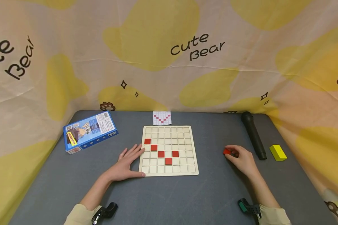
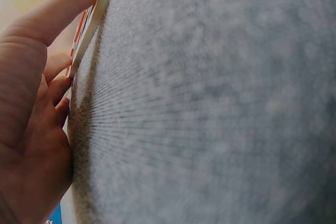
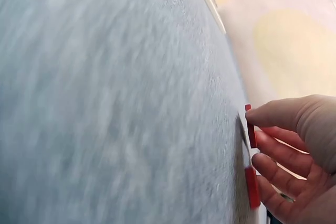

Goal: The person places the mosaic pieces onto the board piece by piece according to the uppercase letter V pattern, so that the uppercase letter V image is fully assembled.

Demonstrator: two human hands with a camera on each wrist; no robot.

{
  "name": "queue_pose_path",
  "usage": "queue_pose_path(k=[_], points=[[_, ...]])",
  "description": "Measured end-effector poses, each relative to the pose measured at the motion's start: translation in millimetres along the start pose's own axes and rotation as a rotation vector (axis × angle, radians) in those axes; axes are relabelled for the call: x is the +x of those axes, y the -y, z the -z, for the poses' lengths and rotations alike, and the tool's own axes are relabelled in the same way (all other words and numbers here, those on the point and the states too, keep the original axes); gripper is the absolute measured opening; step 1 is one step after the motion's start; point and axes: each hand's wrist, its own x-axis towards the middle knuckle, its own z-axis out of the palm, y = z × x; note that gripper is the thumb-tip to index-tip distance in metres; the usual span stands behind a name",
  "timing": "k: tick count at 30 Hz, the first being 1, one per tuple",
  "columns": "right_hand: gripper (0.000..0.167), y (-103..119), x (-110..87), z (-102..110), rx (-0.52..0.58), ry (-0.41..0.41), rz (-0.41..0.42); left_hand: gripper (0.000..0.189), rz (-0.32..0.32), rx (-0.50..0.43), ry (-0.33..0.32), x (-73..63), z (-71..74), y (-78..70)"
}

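Note:
A cream square grid board [image 1: 185, 134] lies on the grey table, with several red square tiles [image 1: 161, 154] set in its cells. They run in a diagonal down to the right, and one sits up to the right of the lowest. My left hand [image 1: 125, 166] rests along the board's left edge, fingers spread and thumb at the near corner. Right of the board, my right hand [image 1: 243, 160] pinches a red tile [image 3: 250, 127] between thumb and finger, just above the table. In the right wrist view another red tile [image 3: 253, 188] is by the lower fingers; whether they touch it I cannot tell.
Behind the board stands a small pattern card [image 1: 162, 118] with a V of pinkish-red squares. A blue box [image 1: 90, 132] lies at the back left. To the right are a black microphone [image 1: 253, 136] and a yellow block [image 1: 278, 152]. A patterned cloth [image 1: 157, 37] rises behind the table.

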Motion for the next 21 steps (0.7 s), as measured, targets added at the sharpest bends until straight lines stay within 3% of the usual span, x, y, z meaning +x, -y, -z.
queue_pose_path(k=[21], points=[[0.028, 60, 28.7, -48, 0.214, 0.138, 0.000, 0.099, 0.007, 0.013, 0.004, 0.6, -0.5, 1.9]])
